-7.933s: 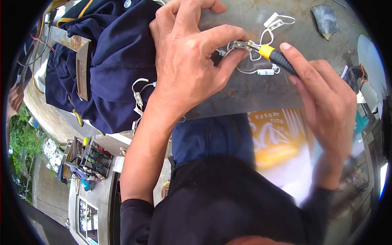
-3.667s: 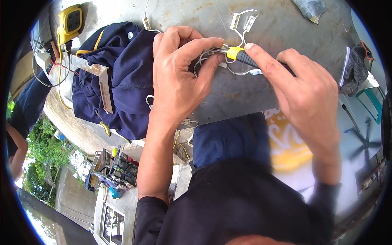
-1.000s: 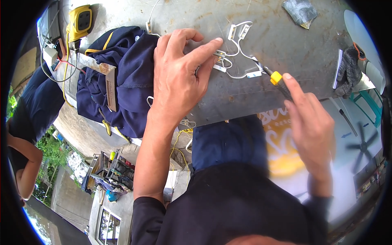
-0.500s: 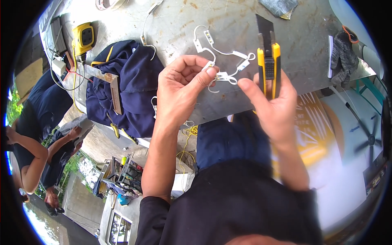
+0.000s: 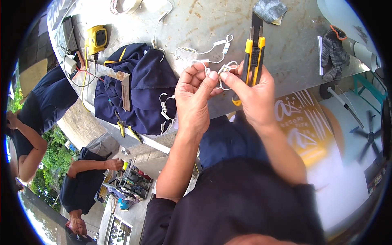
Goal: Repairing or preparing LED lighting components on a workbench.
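Observation:
Between thumb and fingers, my left hand [image 5: 194, 92] pinches a string of white LED modules [image 5: 226, 49] joined by white wire. The string loops over the metal table beyond my fingertips. My right hand [image 5: 259, 96] grips a yellow-and-black utility knife [image 5: 255, 57], its dark blade pointing away from me. The right thumb and fingertips also pinch a bunched part of the string, close to the left fingertips. More modules [image 5: 164, 108] of the same sort lie on a dark blue cloth [image 5: 153, 77] left of my left hand.
On the metal table [image 5: 196, 24] are a yellow power adapter-like box [image 5: 96, 38], pliers [image 5: 121, 127], a metal square [image 5: 125, 92], a tape roll [image 5: 124, 5], a plastic-wrapped item [image 5: 269, 10] and a grey glove [image 5: 334, 53]. Two people stand to the left; a fan [image 5: 370, 137] is at right.
My right hand has come left with the knife, and its thumb now meets the LED string beside my left fingertips. A person at the left has shifted toward the tool rack.

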A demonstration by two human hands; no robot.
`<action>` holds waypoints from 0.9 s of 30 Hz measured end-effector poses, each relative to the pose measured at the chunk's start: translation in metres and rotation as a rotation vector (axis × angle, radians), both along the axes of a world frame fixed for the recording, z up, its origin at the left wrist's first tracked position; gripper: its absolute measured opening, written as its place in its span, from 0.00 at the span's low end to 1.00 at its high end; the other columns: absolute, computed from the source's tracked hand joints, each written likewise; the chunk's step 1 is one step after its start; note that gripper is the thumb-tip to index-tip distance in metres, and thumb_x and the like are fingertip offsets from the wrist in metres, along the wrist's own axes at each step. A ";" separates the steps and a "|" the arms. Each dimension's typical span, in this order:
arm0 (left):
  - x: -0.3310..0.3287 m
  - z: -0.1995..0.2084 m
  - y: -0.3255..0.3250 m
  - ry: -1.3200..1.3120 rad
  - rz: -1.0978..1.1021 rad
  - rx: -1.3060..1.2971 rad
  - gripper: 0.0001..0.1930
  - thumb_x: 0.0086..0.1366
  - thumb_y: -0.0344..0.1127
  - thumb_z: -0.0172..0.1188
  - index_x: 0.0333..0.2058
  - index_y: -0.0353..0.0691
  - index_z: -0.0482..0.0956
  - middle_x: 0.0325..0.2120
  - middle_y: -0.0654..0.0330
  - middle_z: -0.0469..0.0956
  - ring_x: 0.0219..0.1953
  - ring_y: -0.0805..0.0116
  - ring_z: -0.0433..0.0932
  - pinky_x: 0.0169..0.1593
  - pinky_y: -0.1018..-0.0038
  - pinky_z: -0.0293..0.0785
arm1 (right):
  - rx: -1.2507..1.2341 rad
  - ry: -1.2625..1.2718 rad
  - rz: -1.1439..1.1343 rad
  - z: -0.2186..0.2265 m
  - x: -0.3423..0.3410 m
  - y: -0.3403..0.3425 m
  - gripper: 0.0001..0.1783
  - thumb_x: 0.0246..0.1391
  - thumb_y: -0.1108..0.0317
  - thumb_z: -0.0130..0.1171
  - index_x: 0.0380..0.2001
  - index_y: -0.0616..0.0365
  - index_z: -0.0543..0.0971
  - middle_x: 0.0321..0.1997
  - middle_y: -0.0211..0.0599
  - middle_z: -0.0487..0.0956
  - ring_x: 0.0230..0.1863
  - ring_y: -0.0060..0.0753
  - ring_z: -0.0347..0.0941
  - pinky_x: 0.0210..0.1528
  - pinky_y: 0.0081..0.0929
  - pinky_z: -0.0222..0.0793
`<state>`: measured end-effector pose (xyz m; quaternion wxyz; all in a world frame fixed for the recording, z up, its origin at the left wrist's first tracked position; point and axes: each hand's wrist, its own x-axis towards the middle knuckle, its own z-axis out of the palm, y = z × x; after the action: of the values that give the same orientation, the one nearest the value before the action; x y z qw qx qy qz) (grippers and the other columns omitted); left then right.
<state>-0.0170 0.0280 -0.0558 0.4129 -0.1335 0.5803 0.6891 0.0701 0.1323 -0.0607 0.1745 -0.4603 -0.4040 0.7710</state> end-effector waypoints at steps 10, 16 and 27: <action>-0.004 0.007 -0.020 0.712 -0.376 -0.710 0.35 0.60 0.45 0.81 0.52 0.30 0.67 0.22 0.69 0.66 0.22 0.81 0.62 0.27 0.80 0.60 | -0.064 0.046 0.168 -0.002 0.001 0.037 0.13 0.59 0.79 0.70 0.41 0.59 0.75 0.37 0.34 0.84 0.38 0.27 0.84 0.41 0.28 0.84; -0.015 0.018 -0.005 1.152 -0.580 -0.358 0.30 0.59 0.33 0.79 0.58 0.35 0.76 0.41 0.57 0.84 0.44 0.65 0.82 0.52 0.69 0.76 | 0.063 -0.064 0.506 0.008 -0.001 0.054 0.22 0.53 0.71 0.71 0.50 0.66 0.80 0.36 0.34 0.86 0.34 0.20 0.82 0.37 0.26 0.80; -0.018 -0.001 0.011 0.391 -0.601 -0.146 0.22 0.63 0.26 0.73 0.56 0.34 0.82 0.38 0.61 0.89 0.40 0.75 0.83 0.48 0.74 0.78 | 0.409 -0.203 0.579 -0.003 -0.012 0.066 0.22 0.47 0.71 0.68 0.45 0.71 0.79 0.34 0.55 0.86 0.38 0.52 0.87 0.43 0.41 0.79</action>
<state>-0.0349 0.0392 -0.0564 0.4675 0.1481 0.7094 0.5063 0.0579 0.1982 -0.0634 -0.0034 -0.3568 -0.6785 0.6421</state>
